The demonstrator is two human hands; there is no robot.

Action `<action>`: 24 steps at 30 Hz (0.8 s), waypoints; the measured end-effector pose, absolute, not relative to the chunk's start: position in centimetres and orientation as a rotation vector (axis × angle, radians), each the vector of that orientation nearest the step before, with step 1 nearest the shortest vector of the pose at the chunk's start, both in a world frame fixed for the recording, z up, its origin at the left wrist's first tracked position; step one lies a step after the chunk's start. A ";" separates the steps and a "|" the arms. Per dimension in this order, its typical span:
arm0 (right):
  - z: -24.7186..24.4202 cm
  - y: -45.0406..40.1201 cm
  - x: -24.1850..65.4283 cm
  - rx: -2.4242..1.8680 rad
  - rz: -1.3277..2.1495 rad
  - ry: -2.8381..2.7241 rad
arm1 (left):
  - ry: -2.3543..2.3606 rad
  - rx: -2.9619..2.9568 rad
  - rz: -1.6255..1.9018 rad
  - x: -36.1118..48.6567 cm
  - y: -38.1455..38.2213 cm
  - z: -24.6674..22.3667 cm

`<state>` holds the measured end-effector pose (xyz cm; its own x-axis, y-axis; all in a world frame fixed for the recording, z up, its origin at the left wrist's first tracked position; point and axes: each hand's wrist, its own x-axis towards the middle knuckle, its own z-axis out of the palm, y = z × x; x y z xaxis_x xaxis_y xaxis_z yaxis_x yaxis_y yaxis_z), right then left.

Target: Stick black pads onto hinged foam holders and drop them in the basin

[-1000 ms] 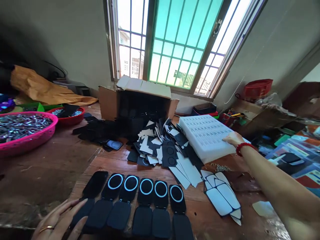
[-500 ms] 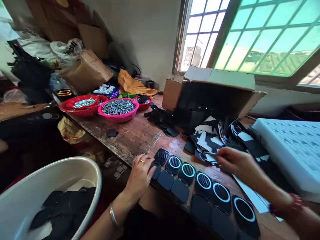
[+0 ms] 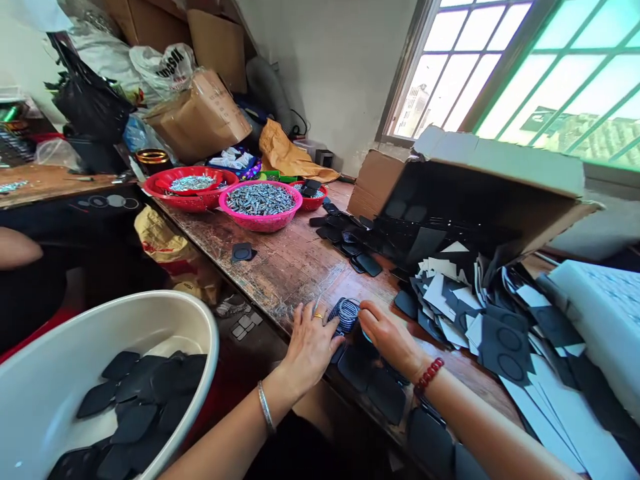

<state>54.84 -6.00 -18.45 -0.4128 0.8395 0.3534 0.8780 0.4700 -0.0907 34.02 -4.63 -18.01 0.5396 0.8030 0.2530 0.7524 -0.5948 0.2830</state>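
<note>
At wooden bench edge: L hand & R hand, fingers spread flat, pressing ringed black pad; no clamp.

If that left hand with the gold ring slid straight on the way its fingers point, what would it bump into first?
Probably the black ringed disc that the left hand already touches; beyond it, the scattered black and white card pieces. Depth is hard to judge.
</note>
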 end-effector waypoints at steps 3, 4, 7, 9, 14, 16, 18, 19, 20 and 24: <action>-18.6 -5.6 54.9 -1.461 -0.165 -2.408 | 1.345 2.606 0.518 34.0 -4.7 -18.1; -18.6 -5.5 54.9 -1.466 -0.168 -2.418 | 1.347 2.601 0.510 34.0 -4.7 -18.1; -18.7 -5.2 54.7 -1.488 -0.175 -2.450 | 1.343 2.594 0.504 34.0 -4.6 -18.1; -18.7 -5.1 54.5 -1.507 -0.179 -2.474 | 1.340 2.592 0.504 34.0 -4.5 -18.0; -17.9 -5.2 54.1 -1.550 -0.168 -2.535 | 1.328 2.594 0.495 34.0 -4.4 -17.7; -17.5 -5.3 54.0 -1.558 -0.154 -2.559 | 1.323 2.595 0.499 34.0 -4.4 -17.7; -17.3 -5.4 53.9 -1.560 -0.140 -2.581 | 1.324 2.592 0.504 34.0 -4.4 -17.7; -17.2 -5.5 53.8 -1.561 -0.132 -2.589 | 1.324 2.590 0.500 34.0 -4.4 -17.7; -17.2 -5.5 53.7 -1.563 -0.125 -2.597 | 1.324 2.588 0.491 34.0 -4.4 -17.8; -17.2 -5.6 53.6 -1.588 -0.099 -2.595 | 1.320 2.591 0.467 34.1 -4.1 -17.8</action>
